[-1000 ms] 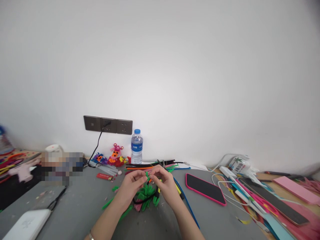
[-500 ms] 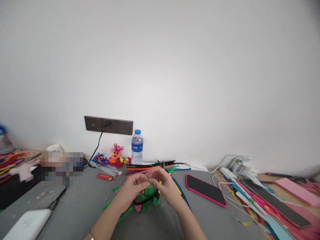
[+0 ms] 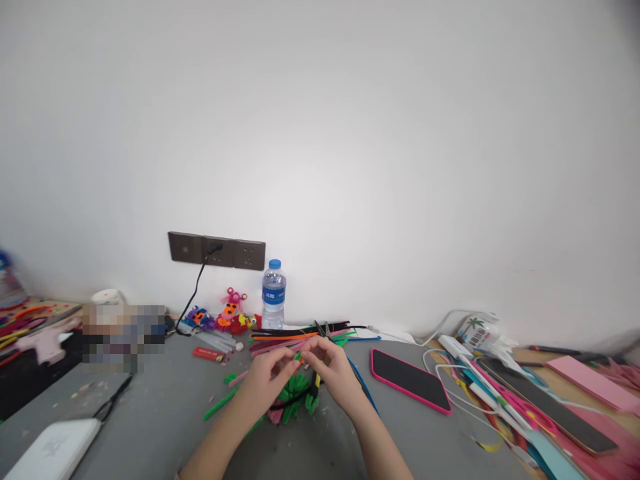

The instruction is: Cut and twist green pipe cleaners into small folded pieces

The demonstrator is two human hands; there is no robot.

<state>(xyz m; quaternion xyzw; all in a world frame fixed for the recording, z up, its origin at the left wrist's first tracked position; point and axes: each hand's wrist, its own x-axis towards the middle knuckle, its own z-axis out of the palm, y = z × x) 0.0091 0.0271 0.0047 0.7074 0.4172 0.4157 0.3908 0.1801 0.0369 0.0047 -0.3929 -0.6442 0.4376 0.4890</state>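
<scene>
My left hand (image 3: 267, 377) and my right hand (image 3: 327, 367) meet over the middle of the grey table, fingertips pinched close together. Between them shows a small piece of green pipe cleaner (image 3: 298, 357) with a spot of orange at its end; most of it is hidden by the fingers. Just below lies a bunch of looped green pipe cleaners (image 3: 296, 387), with a black band across it and some pink beneath. Pliers (image 3: 320, 328) rest behind my right hand, and a yellow-and-black handle (image 3: 317, 383) shows beside that hand.
Pipe cleaners in several colours (image 3: 285, 337) lie behind the hands, near a water bottle (image 3: 274, 293) and small fuzzy figures (image 3: 233, 310). A pink-cased phone (image 3: 410, 380) lies to the right, with cables and scissors (image 3: 535, 413) beyond. A white device (image 3: 55, 450) sits at front left.
My fingertips have drawn closer together around the small green piece, and a spot of orange now shows there. The bunch below stays in place.
</scene>
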